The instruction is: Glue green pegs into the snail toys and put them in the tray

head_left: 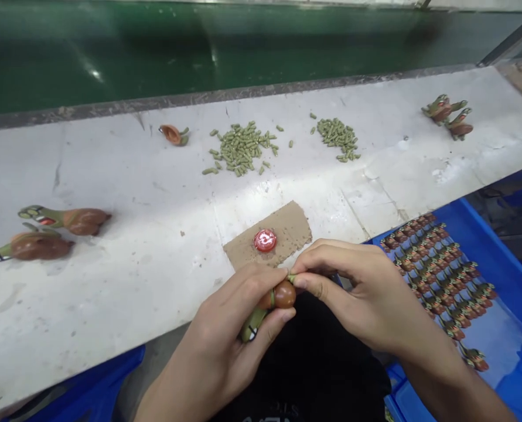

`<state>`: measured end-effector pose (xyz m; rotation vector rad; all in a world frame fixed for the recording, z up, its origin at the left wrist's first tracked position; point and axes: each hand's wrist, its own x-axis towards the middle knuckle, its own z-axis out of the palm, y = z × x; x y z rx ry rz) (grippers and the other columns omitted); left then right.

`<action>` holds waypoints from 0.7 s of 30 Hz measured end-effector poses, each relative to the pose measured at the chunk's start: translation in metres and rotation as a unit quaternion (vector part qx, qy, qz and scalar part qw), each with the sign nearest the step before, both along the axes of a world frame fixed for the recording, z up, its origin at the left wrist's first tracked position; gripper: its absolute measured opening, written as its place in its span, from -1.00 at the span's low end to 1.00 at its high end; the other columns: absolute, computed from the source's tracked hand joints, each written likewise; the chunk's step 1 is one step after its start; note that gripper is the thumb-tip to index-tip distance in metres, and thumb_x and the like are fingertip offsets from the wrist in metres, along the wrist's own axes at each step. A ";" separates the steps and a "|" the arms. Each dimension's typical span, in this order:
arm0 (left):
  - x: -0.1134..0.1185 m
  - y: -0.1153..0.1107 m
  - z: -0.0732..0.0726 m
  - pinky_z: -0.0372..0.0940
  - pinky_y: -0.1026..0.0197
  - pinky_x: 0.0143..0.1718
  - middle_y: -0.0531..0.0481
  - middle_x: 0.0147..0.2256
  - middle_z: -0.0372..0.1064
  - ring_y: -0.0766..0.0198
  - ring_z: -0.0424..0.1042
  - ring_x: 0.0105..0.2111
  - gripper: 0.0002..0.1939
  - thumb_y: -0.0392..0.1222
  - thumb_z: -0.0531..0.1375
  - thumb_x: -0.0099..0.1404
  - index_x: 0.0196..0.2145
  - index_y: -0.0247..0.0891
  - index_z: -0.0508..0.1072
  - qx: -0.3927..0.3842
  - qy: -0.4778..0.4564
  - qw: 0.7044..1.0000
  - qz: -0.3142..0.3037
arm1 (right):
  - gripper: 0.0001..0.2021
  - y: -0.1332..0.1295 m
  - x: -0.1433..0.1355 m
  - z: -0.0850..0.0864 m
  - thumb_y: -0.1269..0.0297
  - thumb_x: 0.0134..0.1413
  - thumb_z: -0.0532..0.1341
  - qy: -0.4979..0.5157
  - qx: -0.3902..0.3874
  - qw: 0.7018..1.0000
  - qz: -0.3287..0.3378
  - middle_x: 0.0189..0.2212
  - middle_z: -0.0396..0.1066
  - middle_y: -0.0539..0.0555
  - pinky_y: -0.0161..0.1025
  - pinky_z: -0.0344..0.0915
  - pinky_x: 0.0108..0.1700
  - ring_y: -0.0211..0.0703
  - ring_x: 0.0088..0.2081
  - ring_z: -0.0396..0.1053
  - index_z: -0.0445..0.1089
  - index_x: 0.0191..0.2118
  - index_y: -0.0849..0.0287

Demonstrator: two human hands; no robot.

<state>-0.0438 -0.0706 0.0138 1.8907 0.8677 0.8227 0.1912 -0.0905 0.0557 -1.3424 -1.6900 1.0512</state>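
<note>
My left hand [238, 328] is closed round a toy turtle [283, 295] with a brown shell and green head, held over the bench's front edge. In my right hand [348, 281], thumb and forefinger pinch a small green piece [291, 278] against the toy's upper side. Whether that piece is joined to the toy, I cannot tell. Just beyond my hands lies a torn cardboard piece [238, 243], with a round red cap [265, 240] holding something glossy on it. Farther back are a larger pile of small green pieces [243, 146] and a smaller pile [337, 136].
Two toy turtles [43, 245] lie on the bench at left, and a brown-and-green toy part [171, 135] lies farther back. More toys [445, 111] sit at the far right. A blue crate [498, 252] at lower right holds rows of toys. Behind the bench runs a green surface [243, 47].
</note>
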 end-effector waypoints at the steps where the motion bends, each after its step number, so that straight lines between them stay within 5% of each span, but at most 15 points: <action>1: 0.000 0.000 0.001 0.55 0.29 -0.06 0.06 -0.06 0.70 0.23 0.71 -0.14 -0.64 -0.26 0.38 0.61 0.25 0.10 0.55 -0.005 -0.003 1.000 0.006 | -0.87 0.004 0.001 0.002 0.39 0.54 0.41 0.009 0.001 1.000 0.009 -0.20 0.72 -0.05 -0.23 0.57 -0.06 -0.16 -0.17 0.67 0.67 -0.13 0.05; 4: 0.003 -0.003 0.003 0.55 0.24 -0.02 0.05 -0.04 0.70 0.19 0.71 -0.10 -0.70 -0.18 0.37 0.64 0.23 0.13 0.60 -0.059 -0.034 0.997 0.048 | -0.90 0.029 0.014 0.004 0.21 0.55 0.45 0.019 0.014 1.000 -0.011 -0.17 0.76 0.00 -0.17 0.61 -0.13 -0.09 -0.20 0.69 0.74 -0.10 0.01; 6: 0.007 -0.005 0.004 0.55 0.22 -0.10 0.04 -0.09 0.69 0.18 0.70 -0.15 -0.78 -0.10 0.36 0.67 0.20 0.11 0.62 -0.130 -0.074 0.984 0.094 | -0.83 0.054 0.031 -0.004 0.14 0.57 0.40 -0.035 0.060 0.993 -0.096 -0.06 0.77 0.08 -0.09 0.63 -0.15 -0.03 -0.24 0.68 0.76 -0.02 0.03; 10: 0.016 -0.007 0.008 0.38 0.24 -0.43 0.00 -0.23 0.63 0.22 0.56 -0.39 -0.80 0.10 0.27 0.72 0.05 -0.02 0.60 -0.307 -0.204 0.921 0.122 | -0.68 0.108 0.075 -0.036 0.38 0.46 0.25 -0.272 0.147 0.918 -0.249 0.16 0.68 0.31 0.19 0.62 0.18 0.20 -0.05 0.66 0.72 0.14 0.17; 15: 0.026 -0.010 0.018 0.27 0.25 -0.45 0.02 -0.29 0.54 0.29 0.41 -0.45 -0.67 0.23 0.37 0.61 -0.04 -0.08 0.59 -0.408 -0.254 0.859 0.177 | -0.63 0.138 0.097 -0.063 0.51 0.32 0.18 -0.347 0.119 0.889 -0.273 0.09 0.65 0.42 0.31 0.53 0.26 0.39 0.07 0.62 0.67 0.09 0.26; 21: 0.025 -0.010 0.018 0.27 0.25 -0.42 0.02 -0.28 0.56 0.29 0.41 -0.43 -0.63 0.26 0.40 0.58 -0.03 -0.09 0.60 -0.402 -0.239 0.866 0.177 | -0.63 0.134 0.092 -0.062 0.52 0.31 0.21 -0.331 0.091 0.899 -0.273 -0.04 0.71 0.33 0.24 0.52 0.13 0.34 -0.04 0.65 0.59 0.15 0.25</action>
